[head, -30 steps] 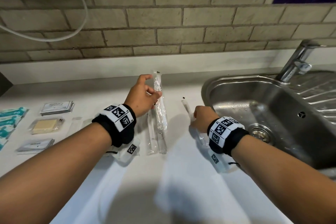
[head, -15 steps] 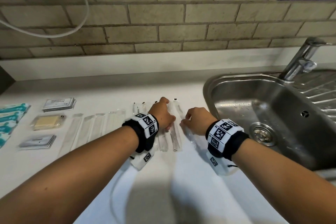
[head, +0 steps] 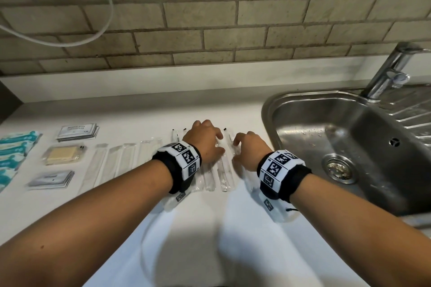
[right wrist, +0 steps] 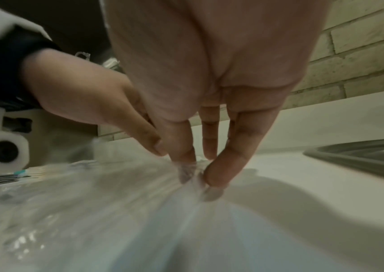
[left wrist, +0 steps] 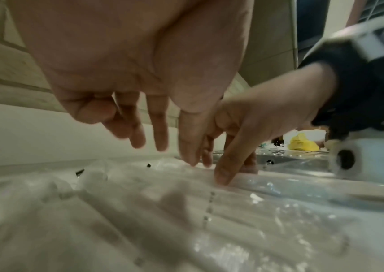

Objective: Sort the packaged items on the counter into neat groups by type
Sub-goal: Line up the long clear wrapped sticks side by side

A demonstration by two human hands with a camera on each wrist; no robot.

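A row of long clear plastic packets (head: 225, 173) lies on the white counter (head: 210, 228) under both hands. My left hand (head: 205, 142) hovers over the middle of the row, its straight fingers (left wrist: 158, 139) pointing down at the packets (left wrist: 139, 193) and holding nothing. My right hand (head: 247, 149) is at the row's right end. Its thumb and fingertips (right wrist: 219, 165) pinch the crinkled plastic of the rightmost clear packet (right wrist: 190, 173), which lies on the counter. The left hand's thumb is right beside them.
Further left lie flatter clear packets (head: 121, 158), a yellow bar in a wrapper (head: 63, 155), two stacks of white and grey sachets (head: 78, 131), and teal packets (head: 14, 149). A steel sink (head: 267, 109) with a tap (head: 387, 72) borders the right; a brick wall stands behind.
My left hand has brought its clear packet down from the air into the row and let go. My right hand has carried its packet left and laid it at the row's right end.
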